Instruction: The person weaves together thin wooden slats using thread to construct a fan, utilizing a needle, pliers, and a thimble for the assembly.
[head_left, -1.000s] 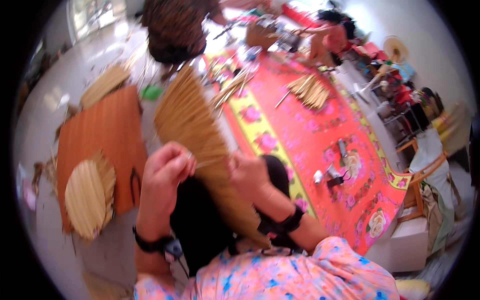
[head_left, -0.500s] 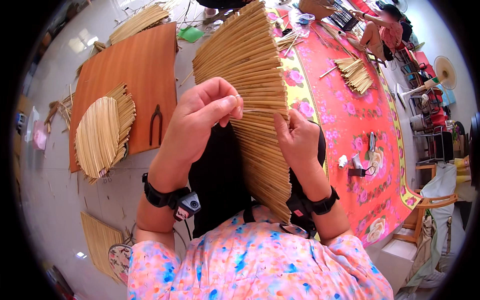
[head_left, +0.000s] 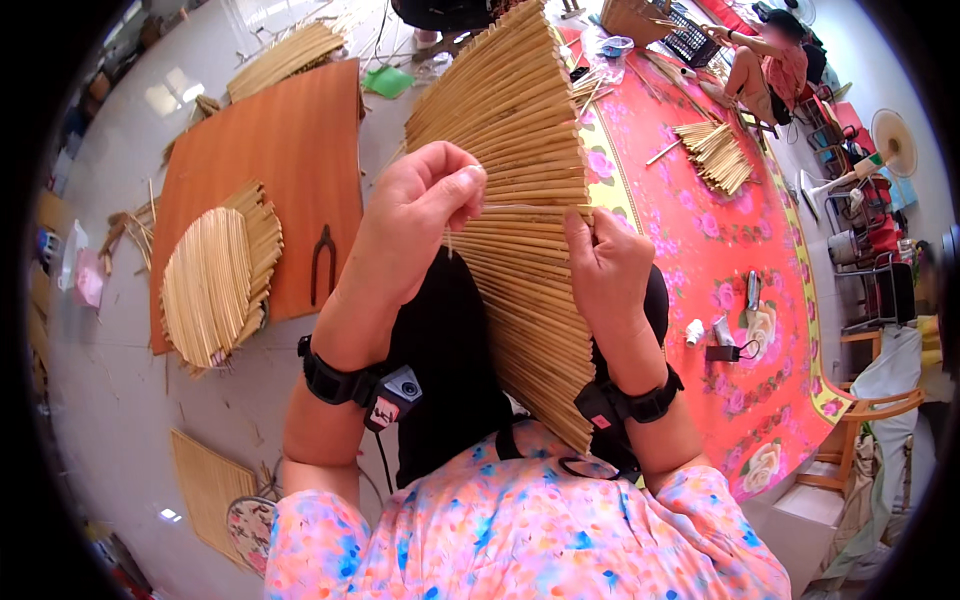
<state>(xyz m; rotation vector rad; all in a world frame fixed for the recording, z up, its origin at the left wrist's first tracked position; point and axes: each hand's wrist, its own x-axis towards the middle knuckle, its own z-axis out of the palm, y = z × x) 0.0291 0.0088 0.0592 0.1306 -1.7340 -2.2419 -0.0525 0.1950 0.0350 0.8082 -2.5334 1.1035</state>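
Note:
A mat of thin bamboo sticks (head_left: pixel 500 110), laid side by side, stands tilted across my lap. A thin pale thread (head_left: pixel 525 207) runs over the sticks between my two hands. My left hand (head_left: pixel 412 215) is closed in a pinch on that thread, in front of the mat's left part. A short end of it dangles below the palm. On the mat's right edge, my right hand (head_left: pixel 612 262) is closed, thumb against the sticks where the thread arrives. Its other fingers are partly hidden, and so is the mat's back.
On my left, a brown board (head_left: pixel 290 140) carries pliers (head_left: pixel 322 265) and a rounded bamboo piece (head_left: pixel 208 285). A red floral cloth (head_left: pixel 690 320) on my right bears a stick bundle (head_left: pixel 715 155) and small tools. Another person (head_left: pixel 770 70) sits at far right, near a fan (head_left: pixel 893 142).
The whole scene has shifted slightly right in view. The thread stays stretched between my hands, and its loose end now hangs visibly below my left hand. Both hands keep their hold.

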